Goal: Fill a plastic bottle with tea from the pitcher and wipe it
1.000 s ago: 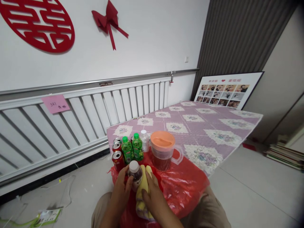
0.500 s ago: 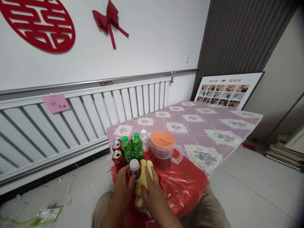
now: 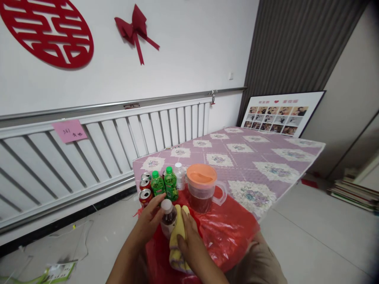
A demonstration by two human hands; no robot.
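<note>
Left hand had come off the bottle compared with half a second earlier, when it was wrapped round the side; its fingers were now spread apart up by the white cap, and more of the bottle showed. Couldn't tell if the thumb was still brushing the neck. Right hand had barely shifted, fingers clamped on a folded yellow cloth up against the bottle's right side. Bottle was roughly upright between the two hands, over the red plastic at the near end of the table, dark drink up top and a pale label below. What its base sat on was hidden. Just behind it stood two green bottles, with the left fingertips overlapping one from that angle, some cans bunched to their left and a clear bottle to their right. Next to that was a jug with an orange lid, part full of something brownish, handle pointing right. Purple flowery tablecloth ran on behind it all.
</note>
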